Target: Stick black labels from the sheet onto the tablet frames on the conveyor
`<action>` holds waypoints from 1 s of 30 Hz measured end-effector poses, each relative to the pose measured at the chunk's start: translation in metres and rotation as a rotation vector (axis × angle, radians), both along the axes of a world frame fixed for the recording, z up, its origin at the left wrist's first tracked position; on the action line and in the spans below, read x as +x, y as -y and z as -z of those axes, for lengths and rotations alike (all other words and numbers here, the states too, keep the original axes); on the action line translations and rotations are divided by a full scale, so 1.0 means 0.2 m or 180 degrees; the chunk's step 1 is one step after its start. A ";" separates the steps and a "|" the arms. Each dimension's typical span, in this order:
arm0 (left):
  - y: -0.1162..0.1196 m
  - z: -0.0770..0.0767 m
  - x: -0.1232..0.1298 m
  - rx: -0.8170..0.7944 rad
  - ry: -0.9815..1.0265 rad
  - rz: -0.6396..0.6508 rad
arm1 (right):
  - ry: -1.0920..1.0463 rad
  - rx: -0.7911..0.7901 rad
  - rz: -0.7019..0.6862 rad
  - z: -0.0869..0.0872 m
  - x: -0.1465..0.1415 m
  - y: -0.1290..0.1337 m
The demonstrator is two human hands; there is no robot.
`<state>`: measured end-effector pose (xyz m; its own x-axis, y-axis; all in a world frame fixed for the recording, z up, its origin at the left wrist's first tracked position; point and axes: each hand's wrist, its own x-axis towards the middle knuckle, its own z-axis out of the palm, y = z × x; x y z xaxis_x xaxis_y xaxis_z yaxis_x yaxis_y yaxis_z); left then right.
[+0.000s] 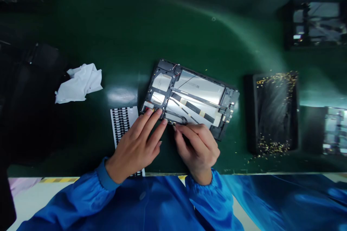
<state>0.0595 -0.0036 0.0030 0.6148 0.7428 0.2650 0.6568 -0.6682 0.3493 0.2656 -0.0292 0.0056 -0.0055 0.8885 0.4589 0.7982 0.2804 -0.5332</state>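
Observation:
An opened tablet (189, 97) lies tilted on the green table, its silver battery, ribbon cables and circuit boards exposed. My left hand (138, 140) rests with fingers stretched over the tablet's near left edge, fingertips touching the frame. Beside it, my right hand (199, 148) has thumb and index finger pinched at the tablet's near edge, the other fingers curled. Whatever sits between those fingertips is too small to make out. Partly under my left hand and forearm lies a white sheet of black stickers (120, 121).
A black tray (276, 112) with many small gold-coloured bits stands to the right. Crumpled white tissue (80, 83) lies at left. Other opened devices (324, 23) are at the far right. A blue-clothed person (287, 198) is close at my right.

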 end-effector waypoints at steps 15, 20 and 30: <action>0.11 -0.04 -0.42 -0.0510 -0.0648 -0.0136 | -0.0032 0.0064 -0.0475 -0.07 -0.13 0.08; 0.11 -0.04 -0.41 -0.0475 -0.0644 -0.0093 | -0.0388 -0.0891 -0.1341 -0.08 -0.29 0.12; 0.11 -0.04 -0.41 -0.0517 -0.0514 -0.0090 | 0.0560 -0.1242 -0.1617 -0.12 -0.32 0.05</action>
<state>-0.0227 -0.0247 0.0102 0.6178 0.7853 0.0403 0.7307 -0.5923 0.3395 0.2009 -0.0396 0.0288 -0.5131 0.8564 0.0580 0.7021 0.4576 -0.5456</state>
